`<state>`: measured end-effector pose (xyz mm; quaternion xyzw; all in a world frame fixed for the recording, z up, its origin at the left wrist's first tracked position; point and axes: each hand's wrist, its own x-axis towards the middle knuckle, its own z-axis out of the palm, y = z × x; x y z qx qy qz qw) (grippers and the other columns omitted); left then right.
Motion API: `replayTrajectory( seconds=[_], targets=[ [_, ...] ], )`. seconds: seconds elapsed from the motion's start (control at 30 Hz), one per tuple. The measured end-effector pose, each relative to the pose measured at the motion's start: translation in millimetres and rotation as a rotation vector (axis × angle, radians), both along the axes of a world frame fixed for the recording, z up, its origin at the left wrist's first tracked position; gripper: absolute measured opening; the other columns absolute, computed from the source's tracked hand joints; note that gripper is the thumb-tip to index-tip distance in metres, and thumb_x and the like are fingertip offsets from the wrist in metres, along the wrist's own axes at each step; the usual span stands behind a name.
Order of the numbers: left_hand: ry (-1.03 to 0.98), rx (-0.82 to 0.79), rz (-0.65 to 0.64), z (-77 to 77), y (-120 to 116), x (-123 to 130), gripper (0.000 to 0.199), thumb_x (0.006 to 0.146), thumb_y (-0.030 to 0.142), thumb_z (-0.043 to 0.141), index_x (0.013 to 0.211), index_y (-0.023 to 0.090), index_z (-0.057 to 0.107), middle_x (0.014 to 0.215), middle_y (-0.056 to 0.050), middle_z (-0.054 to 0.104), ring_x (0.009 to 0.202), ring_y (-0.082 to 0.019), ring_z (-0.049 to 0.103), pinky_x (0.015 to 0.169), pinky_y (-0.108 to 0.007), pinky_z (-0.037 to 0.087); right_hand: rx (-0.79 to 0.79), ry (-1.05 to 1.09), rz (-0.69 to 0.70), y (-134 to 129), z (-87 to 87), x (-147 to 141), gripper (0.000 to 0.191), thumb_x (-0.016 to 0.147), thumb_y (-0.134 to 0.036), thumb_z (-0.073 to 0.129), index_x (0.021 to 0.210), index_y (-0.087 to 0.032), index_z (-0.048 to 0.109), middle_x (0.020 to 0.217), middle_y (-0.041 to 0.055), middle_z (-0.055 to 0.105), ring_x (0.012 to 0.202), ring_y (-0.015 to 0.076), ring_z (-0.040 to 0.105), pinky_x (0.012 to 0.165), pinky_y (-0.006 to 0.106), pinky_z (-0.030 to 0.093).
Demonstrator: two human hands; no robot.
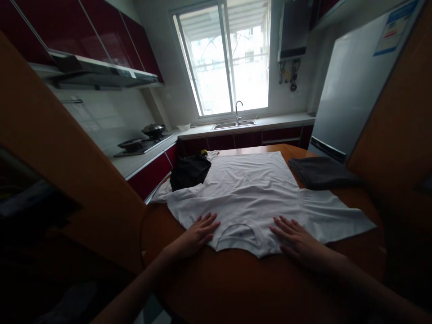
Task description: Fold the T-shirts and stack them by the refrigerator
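A white T-shirt (249,193) lies spread on the round wooden table (216,279), its neckline toward me and its hem toward the window. My left hand (199,233) rests on the shirt just left of the collar, fingers stretched out. On the other side of the collar, my right hand (293,236) lies on the fabric near the right shoulder with its fingers apart. Both sleeves are laid outward, and light wrinkles cross the chest. Neither hand grips the cloth.
Dark folded cloth (324,172) lies at the table's right back. A black cloth bundle (191,172) sits at the left back, beside some whitish fabric (161,192). Beyond are the counter with a sink (234,124), a stove with pans (153,130) and a refrigerator (354,81).
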<state>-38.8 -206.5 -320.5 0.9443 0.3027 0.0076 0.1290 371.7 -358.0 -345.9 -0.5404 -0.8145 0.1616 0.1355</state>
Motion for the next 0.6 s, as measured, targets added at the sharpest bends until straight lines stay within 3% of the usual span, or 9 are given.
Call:
replayTrajectory(
  seconds=[0.2,0.27,0.33,0.4,0.47,0.53,0.6],
  targets=[
    [0.045,-0.048,0.028,2.0,-64.0,-2.5,0.053,0.106,0.042,0.038,0.158,0.040,0.026,0.167,-0.001,0.011,0.154,-0.034,0.011,0.122,-0.060,0.017,-0.180,0.071,0.105,-30.6,15.0,37.0,0.065,0.098,-0.045,0.052,0.158,-0.040,0.026,0.168,0.0003,0.011,0.154,0.0309,0.002,0.123,0.058,0.006],
    [0.044,-0.081,0.009,6.1,-78.9,0.1,0.056,0.104,0.043,0.044,0.158,0.040,0.028,0.167,-0.001,0.013,0.153,-0.035,0.013,0.122,-0.059,0.019,-0.230,0.102,0.132,-37.3,22.2,44.8,0.068,0.096,-0.046,0.057,0.157,-0.039,0.029,0.168,0.0009,0.013,0.154,0.0316,0.004,0.124,0.057,0.008],
    [-0.002,-0.130,-0.018,14.0,-78.5,0.9,0.055,0.102,0.044,0.049,0.155,0.040,0.036,0.166,0.000,0.023,0.152,-0.033,0.023,0.121,-0.053,0.028,-0.226,0.152,0.111,-36.8,25.9,50.7,0.067,0.095,-0.050,0.058,0.156,-0.036,0.035,0.167,0.0024,0.020,0.153,0.0314,0.012,0.124,0.054,0.015],
    [-0.117,-0.141,0.028,23.1,-58.7,-1.3,0.049,0.102,0.043,0.049,0.151,0.037,0.046,0.160,0.000,0.039,0.145,-0.027,0.040,0.117,-0.042,0.038,-0.124,0.200,0.014,-27.4,23.7,55.8,0.061,0.096,-0.051,0.053,0.154,-0.032,0.043,0.164,0.0051,0.031,0.151,0.0301,0.024,0.123,0.050,0.025],
    [-0.285,-0.022,0.198,28.8,-22.5,-8.1,0.045,0.101,0.041,0.047,0.144,0.030,0.055,0.147,-0.005,0.056,0.134,-0.025,0.054,0.114,-0.038,0.042,0.048,0.208,-0.125,-10.6,15.3,59.8,0.055,0.099,-0.047,0.046,0.149,-0.026,0.050,0.159,0.0092,0.041,0.148,0.0288,0.034,0.121,0.048,0.031],
    [-0.385,0.170,0.383,26.8,19.2,-20.5,0.045,0.101,0.036,0.042,0.141,0.024,0.059,0.141,-0.009,0.061,0.133,-0.026,0.054,0.115,-0.042,0.041,0.219,0.164,-0.242,8.4,2.4,62.3,0.052,0.100,-0.042,0.042,0.145,-0.019,0.055,0.154,0.0140,0.047,0.145,0.0288,0.040,0.120,0.048,0.033],
    [-0.344,0.280,0.521,16.5,53.3,-37.0,0.050,0.100,0.034,0.038,0.142,0.015,0.055,0.146,-0.014,0.056,0.138,-0.027,0.049,0.117,-0.044,0.037,0.346,0.086,-0.322,23.7,-12.5,63.4,0.051,0.099,-0.038,0.042,0.142,-0.015,0.056,0.153,0.0172,0.047,0.144,0.0304,0.041,0.118,0.050,0.035]
  ],
)
